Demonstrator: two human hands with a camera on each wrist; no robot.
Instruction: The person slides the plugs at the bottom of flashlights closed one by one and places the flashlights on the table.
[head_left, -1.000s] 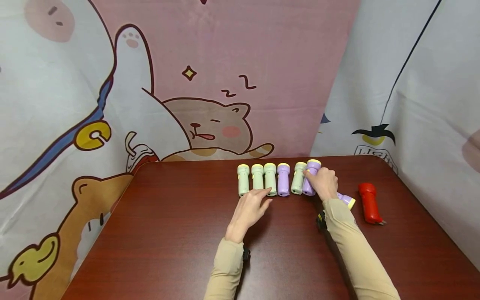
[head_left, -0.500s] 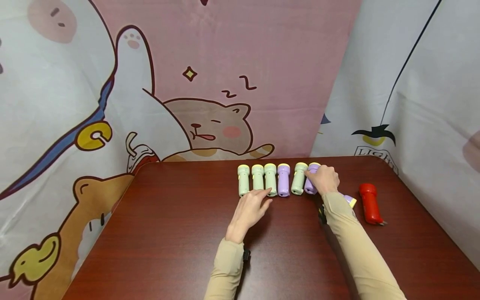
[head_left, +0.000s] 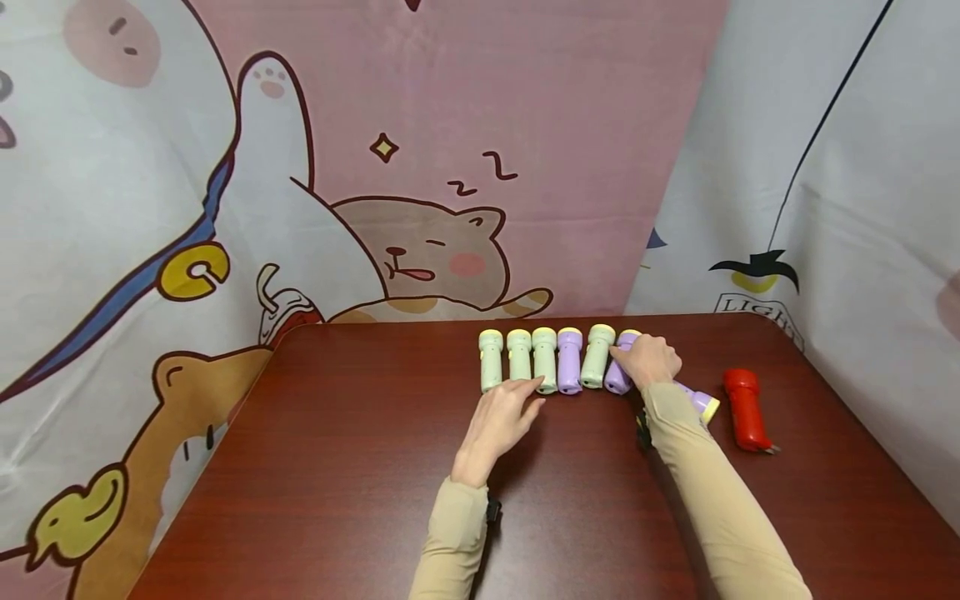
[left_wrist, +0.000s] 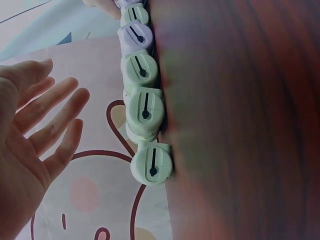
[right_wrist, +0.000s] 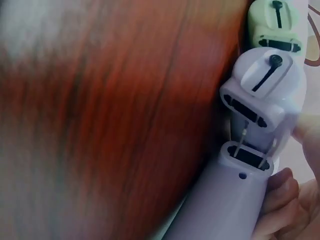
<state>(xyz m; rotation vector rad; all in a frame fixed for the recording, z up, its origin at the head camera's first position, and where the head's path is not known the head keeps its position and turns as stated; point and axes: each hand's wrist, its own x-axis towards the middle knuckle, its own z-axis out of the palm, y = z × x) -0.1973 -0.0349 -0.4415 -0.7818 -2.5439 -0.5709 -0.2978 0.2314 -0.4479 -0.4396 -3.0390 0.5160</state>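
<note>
Near the back of the table, several pale green flashlights and a purple flashlight form a row, their yellow-rimmed heads pointing away. My right hand holds another purple flashlight at the row's right end, beside a green flashlight. One more purple flashlight lies slanted by my right wrist; two metal prongs stick out of its end. My left hand hovers before the leftmost green ones, fingers spread and loosely bent, touching none in the left wrist view.
A red flashlight with prongs at its near end lies at the right. The brown wooden table ends at a cartoon-printed cloth behind, with white cloth along the right.
The held purple flashlight has shifted slightly toward me, its head now lower than the neighbouring green one's. The slanted purple one shows more beside my right wrist. My left hand stays nearly still.
</note>
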